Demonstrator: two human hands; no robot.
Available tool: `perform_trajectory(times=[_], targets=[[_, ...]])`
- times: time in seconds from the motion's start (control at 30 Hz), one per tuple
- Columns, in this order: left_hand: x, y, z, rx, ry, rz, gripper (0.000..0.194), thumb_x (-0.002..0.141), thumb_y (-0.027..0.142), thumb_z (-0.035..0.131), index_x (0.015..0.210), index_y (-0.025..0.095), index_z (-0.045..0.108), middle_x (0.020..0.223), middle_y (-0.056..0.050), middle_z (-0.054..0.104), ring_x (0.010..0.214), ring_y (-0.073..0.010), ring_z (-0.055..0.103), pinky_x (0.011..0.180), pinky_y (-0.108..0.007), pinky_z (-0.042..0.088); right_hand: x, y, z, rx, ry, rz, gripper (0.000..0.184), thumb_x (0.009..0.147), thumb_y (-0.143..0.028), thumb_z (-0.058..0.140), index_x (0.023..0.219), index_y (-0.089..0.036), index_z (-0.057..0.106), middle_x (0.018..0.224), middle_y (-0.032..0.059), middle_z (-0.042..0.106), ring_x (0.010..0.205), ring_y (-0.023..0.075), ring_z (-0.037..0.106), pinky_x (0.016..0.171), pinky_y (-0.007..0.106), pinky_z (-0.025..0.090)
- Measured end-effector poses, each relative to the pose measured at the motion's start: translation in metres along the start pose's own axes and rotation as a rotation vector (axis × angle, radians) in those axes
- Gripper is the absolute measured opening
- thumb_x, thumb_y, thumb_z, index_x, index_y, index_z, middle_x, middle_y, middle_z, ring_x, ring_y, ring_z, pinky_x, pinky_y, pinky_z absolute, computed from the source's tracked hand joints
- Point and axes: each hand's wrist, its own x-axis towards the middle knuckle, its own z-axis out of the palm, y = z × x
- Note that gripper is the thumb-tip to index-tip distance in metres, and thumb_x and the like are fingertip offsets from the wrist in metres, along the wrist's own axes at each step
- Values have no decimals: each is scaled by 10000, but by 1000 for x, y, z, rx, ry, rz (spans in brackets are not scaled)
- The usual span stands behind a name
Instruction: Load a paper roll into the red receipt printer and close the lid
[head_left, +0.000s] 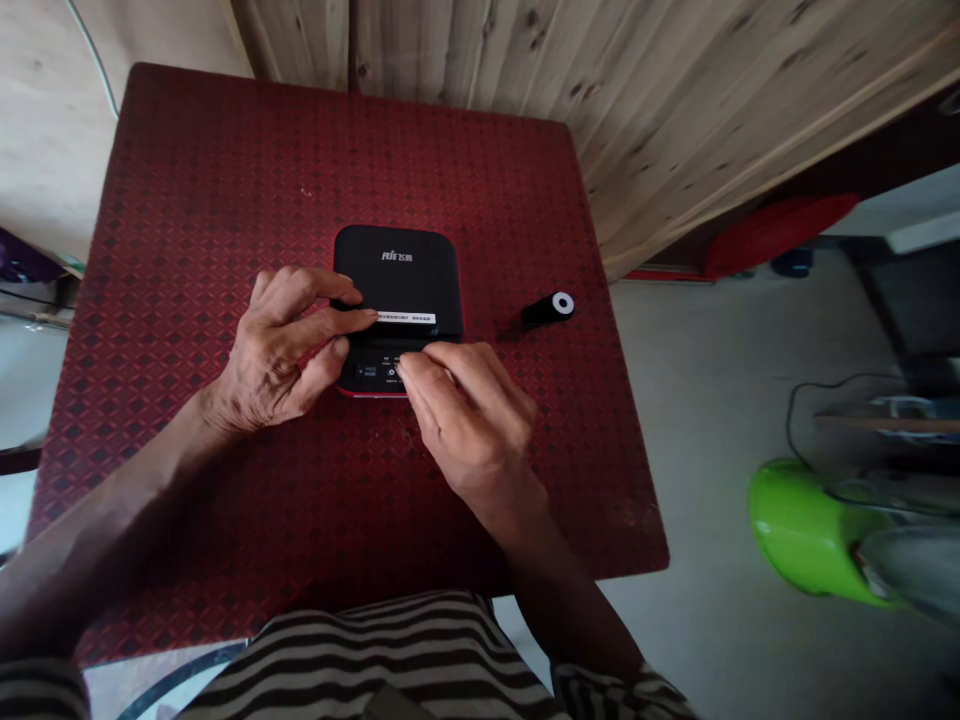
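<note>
A flat, squarish black device [420,275] with a red rim lies on the red table, with white lettering and a white label strip on its upper part. Its lower panel [367,372] has small printed marks and a round socket or button. My left hand [289,345] rests over the device's left side, fingers spread, one fingertip at the label's left end and the thumb by the lower panel. Over the right part of that panel, my right hand [469,405] has its fingertips pinched together; whatever they may hold is hidden. To the right lies a black cylinder [541,312] with a white, ring-like end.
The table [225,180] has a red patterned cover and stands against a wooden plank wall [450,50]. On the floor to the right are a bright green tub [802,530] and a dark cable [795,400]. A red object [780,232] lies further back.
</note>
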Motion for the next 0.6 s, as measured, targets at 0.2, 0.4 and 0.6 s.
perform_trajectory(times=[0.2,0.4,0.6], targets=[[-3,-1,4,111,13,101,364,1081,509,540,1228,297,796,1274,-52,732,1123,-276,650,1090,-522,457,-2,9,-4,13,53,62,226,1040,-108,684,1216,-248,707,1095,72,779,977,213,725,894,372,624],[0,3,2,225,13,141,446,1123,462,385,1253,300,780,1277,-67,749,1152,-285,694,1039,-522,509,8,18,-1,-24,-30,-15,188,1049,-154,691,1206,-238,752,1124,73,798,947,216,703,883,378,603],[1,9,1,127,8,168,375,1092,259,465,1306,167,758,1286,-124,729,1200,-283,698,1055,-522,560,23,19,-8,-38,-162,27,207,1053,-134,642,1119,-263,789,1065,54,792,940,227,685,878,397,590]])
